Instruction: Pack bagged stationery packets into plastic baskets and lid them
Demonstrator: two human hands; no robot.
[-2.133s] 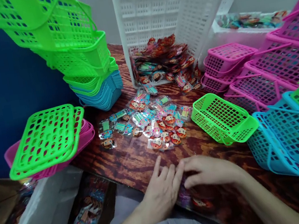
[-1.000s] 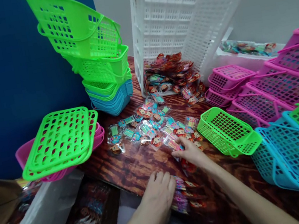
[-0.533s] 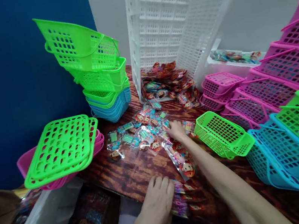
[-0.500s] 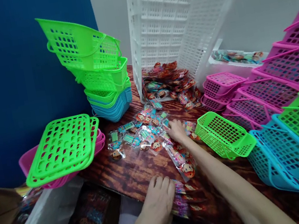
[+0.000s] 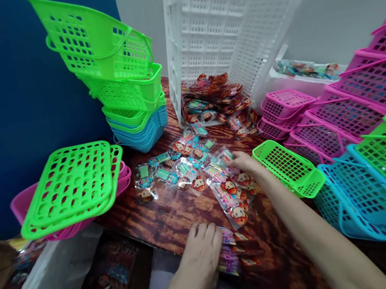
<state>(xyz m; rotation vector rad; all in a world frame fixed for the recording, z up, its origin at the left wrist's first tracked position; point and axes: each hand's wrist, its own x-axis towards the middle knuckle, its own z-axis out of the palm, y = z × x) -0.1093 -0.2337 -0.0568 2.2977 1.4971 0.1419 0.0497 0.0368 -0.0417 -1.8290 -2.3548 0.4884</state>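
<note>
Small clear packets with a cartoon face (image 5: 197, 171) lie scattered on the dark wooden table (image 5: 168, 220). My right hand (image 5: 244, 161) reaches into this scatter, its fingers pinched on one packet (image 5: 227, 155) at the far edge of the pile. My left hand (image 5: 201, 254) rests at the table's near edge with its fingers closed over the end of a neat stack of packets (image 5: 235, 253). A small green basket (image 5: 289, 168) lies just right of my right hand.
A tilted white crate (image 5: 216, 17) spills more packets (image 5: 215, 99) at the back. Green and blue nested baskets (image 5: 123, 82) tower at back left. Green lids (image 5: 70, 185) lie on pink ones at left. Pink baskets (image 5: 324, 112) and blue baskets (image 5: 365, 199) crowd the right.
My right hand left the stack, reached forward into the loose packets and shifted right, dragging a few packets nearer. My left hand stayed on the stack.
</note>
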